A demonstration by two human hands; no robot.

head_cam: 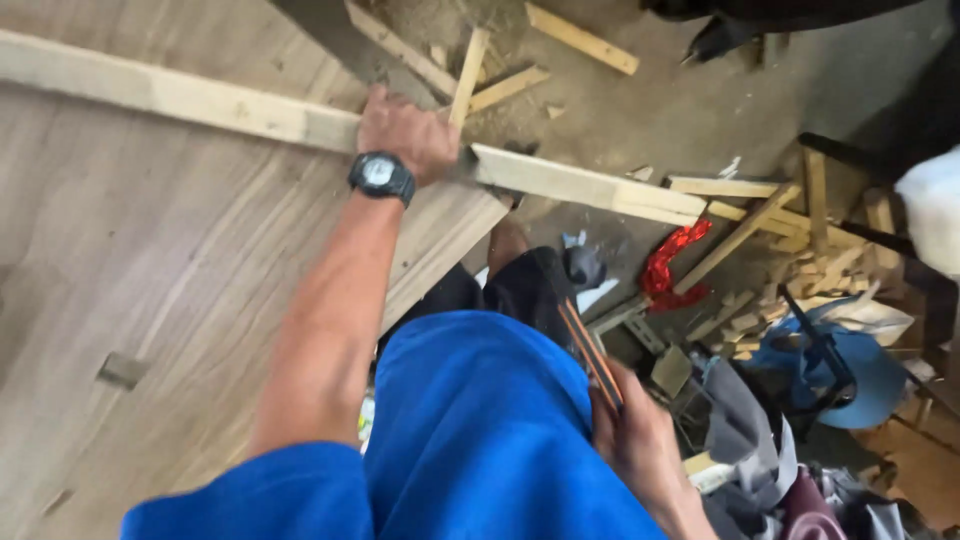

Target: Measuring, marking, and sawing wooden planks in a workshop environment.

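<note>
A long pale wooden batten (200,100) lies across the top of a wood-grained counter (130,260), running from the upper left edge down to the right, where its far end (600,190) juts past the counter's corner over the floor. The left hand (405,130), a dark wristwatch (381,176) on its wrist, is clenched over the batten near the counter's edge, pressing it down against the panel.

The right hand (640,440) hangs low beside the blue shirt (480,430), closed around a slim tool with orange and black stripes (590,355) that points up and to the left; blur hides what kind of tool it is.

Below the batten's free end, dark shorts and a knee (510,245) show. The concrete floor (680,110) is strewn with wood offcuts (790,240) and sawdust. A crumpled red wrapper (670,265) lies near the offcuts, and a blue round object (850,370) sits further right among clothes and clutter.
</note>
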